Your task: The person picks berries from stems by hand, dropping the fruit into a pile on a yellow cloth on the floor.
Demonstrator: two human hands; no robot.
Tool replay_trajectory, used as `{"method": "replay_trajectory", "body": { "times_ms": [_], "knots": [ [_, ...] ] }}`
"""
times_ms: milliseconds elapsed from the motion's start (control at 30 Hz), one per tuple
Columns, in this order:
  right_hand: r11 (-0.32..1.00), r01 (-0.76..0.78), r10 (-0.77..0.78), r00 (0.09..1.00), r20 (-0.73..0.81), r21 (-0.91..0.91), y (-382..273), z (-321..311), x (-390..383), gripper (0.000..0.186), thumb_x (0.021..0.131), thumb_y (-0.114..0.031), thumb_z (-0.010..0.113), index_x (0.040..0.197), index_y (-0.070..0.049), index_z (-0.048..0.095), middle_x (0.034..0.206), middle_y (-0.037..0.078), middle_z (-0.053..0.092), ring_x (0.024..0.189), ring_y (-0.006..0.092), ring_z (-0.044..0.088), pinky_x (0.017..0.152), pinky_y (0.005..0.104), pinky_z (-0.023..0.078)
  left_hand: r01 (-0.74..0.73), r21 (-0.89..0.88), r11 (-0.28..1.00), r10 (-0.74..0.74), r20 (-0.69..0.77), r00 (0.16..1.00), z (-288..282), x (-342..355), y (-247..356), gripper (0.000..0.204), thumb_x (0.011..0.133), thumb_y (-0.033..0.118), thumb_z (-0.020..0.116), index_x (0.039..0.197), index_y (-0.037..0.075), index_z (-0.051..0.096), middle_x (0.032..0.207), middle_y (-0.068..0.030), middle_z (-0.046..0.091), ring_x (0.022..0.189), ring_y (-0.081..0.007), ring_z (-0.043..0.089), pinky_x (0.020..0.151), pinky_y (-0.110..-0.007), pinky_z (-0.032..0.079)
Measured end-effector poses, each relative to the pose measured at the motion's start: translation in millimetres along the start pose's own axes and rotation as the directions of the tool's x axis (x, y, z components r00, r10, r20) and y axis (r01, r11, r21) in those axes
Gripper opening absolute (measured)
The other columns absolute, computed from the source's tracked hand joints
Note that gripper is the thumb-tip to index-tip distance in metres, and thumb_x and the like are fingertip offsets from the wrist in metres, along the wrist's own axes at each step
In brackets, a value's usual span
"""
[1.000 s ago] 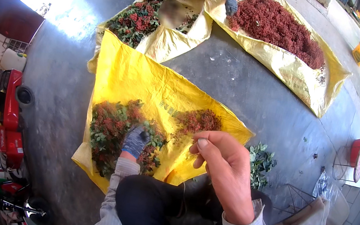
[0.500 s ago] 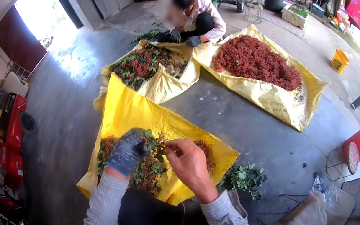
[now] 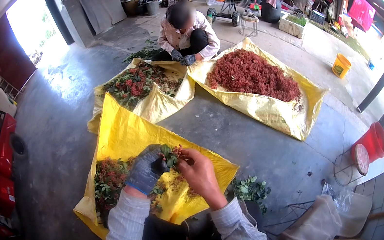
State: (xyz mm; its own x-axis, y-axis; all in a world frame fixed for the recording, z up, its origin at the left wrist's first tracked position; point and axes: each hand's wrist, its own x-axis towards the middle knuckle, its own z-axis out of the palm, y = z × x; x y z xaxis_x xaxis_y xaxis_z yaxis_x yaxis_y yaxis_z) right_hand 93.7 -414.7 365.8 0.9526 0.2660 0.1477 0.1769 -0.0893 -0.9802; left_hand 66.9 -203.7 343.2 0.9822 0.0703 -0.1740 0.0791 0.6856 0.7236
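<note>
My left hand (image 3: 147, 167), in a dark grey glove, is closed around a leafy sprig (image 3: 168, 155) with green leaves and small reddish berries. My bare right hand (image 3: 199, 171) has thumb and fingers pinched at the berry cluster (image 3: 177, 151) at the sprig's right side. Both hands are above a bright yellow woven sheet (image 3: 124, 127). On that sheet lies a heap of berry sprigs (image 3: 109, 179) with leaves, to the left of my gloved hand. Further berries lie partly hidden beneath my hands.
A gloved co-worker (image 3: 189, 33) crouches beyond a second sheet of leafy red sprigs (image 3: 140, 83). A third sheet bears a large pile of red berries (image 3: 257, 75). Green leaves (image 3: 251, 189) lie by my right knee. Rightward stand a red bucket (image 3: 373, 140), a stool (image 3: 361, 158) and a yellow bucket (image 3: 341, 66).
The view has shifted, so the surroundings sit lower and further left. My hands remain together at the sprig, and its berry cluster now shows more clearly between them.
</note>
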Motion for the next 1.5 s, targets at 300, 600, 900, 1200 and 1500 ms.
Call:
{"method": "replay_trajectory", "body": {
  "times_ms": [300, 600, 900, 1200, 1500],
  "knots": [
    [0.986, -0.141, 0.139, 0.990, 0.034, 0.088, -17, -11, 5, 0.036, 0.099, -0.018, 0.071, 0.125, 0.007, 0.071, 0.094, 0.015, 0.079, 0.083, 0.0159, 0.072, 0.076, 0.0339, 0.059, -0.109, 0.023, 0.994, 0.111, -0.146, 0.983, -4, 15, 1, 0.012, 0.103, 0.003, 0.066, 0.114, 0.004, 0.067, 0.100, -0.0083, 0.070, 0.088, -0.0211, 0.068, 0.077, -0.034, 0.059],
    [0.931, -0.230, 0.220, 0.973, 0.069, 0.283, -11, -4, 3, 0.031, 0.101, -0.017, 0.070, 0.120, 0.007, 0.071, 0.093, 0.003, 0.074, 0.081, 0.0097, 0.066, 0.073, 0.0282, 0.054, -0.029, -0.174, 0.984, -0.013, -0.237, 0.971, 1, 19, -7, 0.010, 0.106, 0.010, 0.064, 0.113, 0.004, 0.067, 0.098, -0.0074, 0.070, 0.084, -0.0184, 0.067, 0.072, -0.033, 0.059],
    [0.803, -0.270, 0.277, 0.958, 0.069, 0.531, -12, -13, 3, 0.013, 0.103, -0.019, 0.070, 0.107, -0.006, 0.073, 0.089, -0.002, 0.070, 0.077, 0.0051, 0.063, 0.065, 0.0228, 0.046, 0.003, -0.272, 0.962, -0.085, -0.291, 0.953, 6, 16, 12, 0.007, 0.106, 0.014, 0.065, 0.102, 0.010, 0.069, 0.080, -0.0027, 0.067, 0.068, -0.0178, 0.062, 0.063, -0.033, 0.052],
    [0.699, -0.353, 0.359, 0.925, 0.121, 0.622, -14, -13, 4, 0.007, 0.101, -0.017, 0.071, 0.101, -0.010, 0.071, 0.086, -0.003, 0.071, 0.075, 0.0061, 0.066, 0.063, 0.0242, 0.046, -0.279, 0.249, 0.927, 0.303, -0.064, 0.951, 17, -3, 34, 0.008, 0.102, 0.011, 0.066, 0.103, 0.004, 0.071, 0.085, -0.0049, 0.070, 0.072, -0.0197, 0.068, 0.068, -0.036, 0.059],
    [0.988, -0.115, 0.100, 0.986, -0.133, -0.106, -12, -1, 0, 0.025, 0.095, -0.016, 0.071, 0.111, 0.004, 0.073, 0.092, 0.011, 0.075, 0.084, 0.0222, 0.074, 0.078, 0.0346, 0.057, -0.319, 0.829, 0.459, 0.249, 0.225, 0.942, 57, -20, 26, 0.033, 0.095, 0.007, 0.076, 0.127, -0.001, 0.072, 0.102, -0.0094, 0.078, 0.091, -0.0147, 0.074, 0.082, -0.030, 0.060]
  ]
}}
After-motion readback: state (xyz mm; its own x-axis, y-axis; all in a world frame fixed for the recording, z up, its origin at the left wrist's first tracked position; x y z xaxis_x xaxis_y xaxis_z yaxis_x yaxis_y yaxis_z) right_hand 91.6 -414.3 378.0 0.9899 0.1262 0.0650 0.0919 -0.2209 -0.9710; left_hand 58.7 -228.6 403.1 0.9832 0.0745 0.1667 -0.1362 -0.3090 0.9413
